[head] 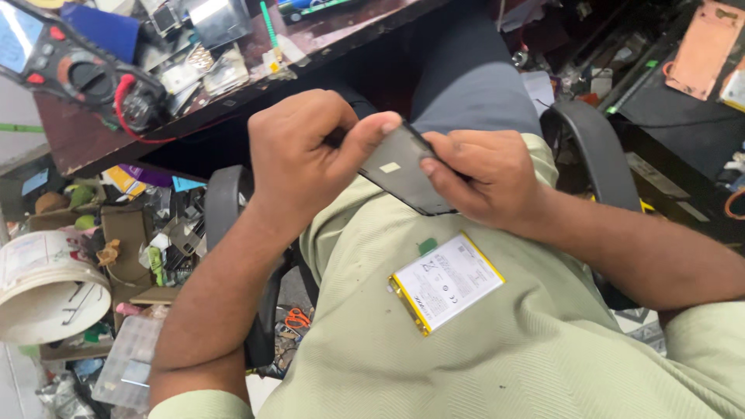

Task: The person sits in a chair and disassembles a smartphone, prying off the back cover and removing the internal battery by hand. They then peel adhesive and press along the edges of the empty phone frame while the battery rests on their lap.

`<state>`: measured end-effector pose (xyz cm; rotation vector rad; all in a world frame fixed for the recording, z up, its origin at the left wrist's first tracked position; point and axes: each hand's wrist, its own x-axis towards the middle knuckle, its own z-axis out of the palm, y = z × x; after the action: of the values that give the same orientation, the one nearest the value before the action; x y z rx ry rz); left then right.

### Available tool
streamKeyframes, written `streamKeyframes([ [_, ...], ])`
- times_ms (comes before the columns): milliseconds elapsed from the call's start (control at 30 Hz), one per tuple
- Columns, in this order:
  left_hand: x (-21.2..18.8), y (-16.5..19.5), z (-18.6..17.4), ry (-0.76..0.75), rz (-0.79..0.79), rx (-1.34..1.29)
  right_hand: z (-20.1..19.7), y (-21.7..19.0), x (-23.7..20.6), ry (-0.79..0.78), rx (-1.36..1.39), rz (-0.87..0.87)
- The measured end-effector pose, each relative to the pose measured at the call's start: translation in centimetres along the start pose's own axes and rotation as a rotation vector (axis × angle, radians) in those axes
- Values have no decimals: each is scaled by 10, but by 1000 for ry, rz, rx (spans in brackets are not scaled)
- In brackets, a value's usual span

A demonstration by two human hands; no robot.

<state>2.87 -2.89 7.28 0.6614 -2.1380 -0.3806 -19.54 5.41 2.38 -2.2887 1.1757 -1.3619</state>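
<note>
Left hand (pixel 306 151) pinches upper edge of flat black phone panel (pixel 403 174) | right hand (pixel 477 178) clamps its lower side | white yellow-edged battery (pixel 446 282) rests on lap below both hands | steady two-sided support seems wise

Both bare forearms come in from the lower edge of the view and meet in the middle, above the lap. The left hand (pixel 310 151) is curled into a loose fist, knuckles turned up, with the thumb stretched out straight and pointing to the right. Its wrist is bent a little, and the forearm goes down to the lower left, where a short pale green sleeve covers the upper arm. The right hand (pixel 485 178) lies lower and flatter, the back of the hand facing up, fingers bent inward and the thumb pressed toward the left hand. The right forearm runs out to the right edge. The two thumbs are near each other, but do not touch.
</note>
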Motion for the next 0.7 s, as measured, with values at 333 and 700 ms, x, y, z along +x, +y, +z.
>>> streamKeyframes([
  [333, 4, 4, -6, -203, 15, -72, 2, 2, 1, 3, 40, 27],
  [700, 9, 4, -13, -285, -9, -105, 6, 9, -1, 32, 50, 89],
])
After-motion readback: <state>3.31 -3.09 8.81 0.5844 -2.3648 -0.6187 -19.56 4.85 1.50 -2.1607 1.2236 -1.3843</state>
